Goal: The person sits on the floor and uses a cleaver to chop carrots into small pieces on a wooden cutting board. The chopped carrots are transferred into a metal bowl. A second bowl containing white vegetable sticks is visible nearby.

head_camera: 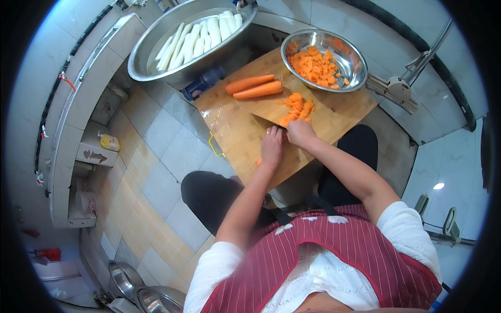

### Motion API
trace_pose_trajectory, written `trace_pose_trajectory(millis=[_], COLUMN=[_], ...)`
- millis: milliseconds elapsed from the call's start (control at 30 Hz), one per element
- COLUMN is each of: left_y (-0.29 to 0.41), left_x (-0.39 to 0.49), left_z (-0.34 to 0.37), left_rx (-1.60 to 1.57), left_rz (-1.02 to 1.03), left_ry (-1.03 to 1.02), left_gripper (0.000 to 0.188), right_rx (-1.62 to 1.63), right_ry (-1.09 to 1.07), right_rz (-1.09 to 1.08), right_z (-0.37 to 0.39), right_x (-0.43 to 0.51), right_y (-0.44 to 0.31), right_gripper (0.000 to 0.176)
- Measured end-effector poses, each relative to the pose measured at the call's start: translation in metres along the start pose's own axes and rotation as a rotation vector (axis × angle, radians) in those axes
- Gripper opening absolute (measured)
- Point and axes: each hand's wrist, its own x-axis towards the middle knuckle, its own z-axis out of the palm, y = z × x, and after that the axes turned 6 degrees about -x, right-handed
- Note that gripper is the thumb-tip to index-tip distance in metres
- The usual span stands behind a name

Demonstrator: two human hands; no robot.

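On a wooden cutting board [231, 125], my right hand [300, 134] is closed around the handle of a kitchen knife [267, 120], its blade pointing up and left. Just left of it, my left hand [273, 146] rests bent-fingered beside the blade; a bit of orange carrot [259, 162] shows at its outer edge, and whatever lies under the fingers is hidden. Sliced carrot [296, 107] is piled beyond the knife. Two whole peeled carrots [258, 91] lie side by side farther back. A steel bowl [354, 80] holding carrot slices [313, 66] stands at the board's far right corner.
A large metal basin [137, 64] with long white peeled vegetables [199, 39] in water stands at the far left. Beside the board's far left edge is a dark blue bottle [202, 84]. A yellow pump bottle [109, 142] sits on a low ledge, and steel bowls [125, 277] are at lower left.
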Motion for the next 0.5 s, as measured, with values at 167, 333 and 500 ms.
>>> trace_pose_trajectory(millis=[167, 333, 500], left_y=[-0.004, 0.001, 0.001], left_x=[-0.006, -0.004, -0.007], left_z=[0.004, 0.002, 0.001], left_rx=[0.009, -0.020, -0.028], left_rz=[0.017, 0.016, 0.039], left_ry=[0.099, 0.082, 0.108], left_gripper=[0.022, 0.026, 0.028], right_rx=[0.038, 0.025, 0.048], right_ry=[-0.105, -0.117, -0.181], right_rz=[0.020, 0.045, 0.057], right_z=[-0.037, -0.044, -0.054], right_x=[-0.031, -0.037, -0.045], right_y=[0.008, 0.008, 0.008], right_gripper=[0.018, 0.016, 0.015])
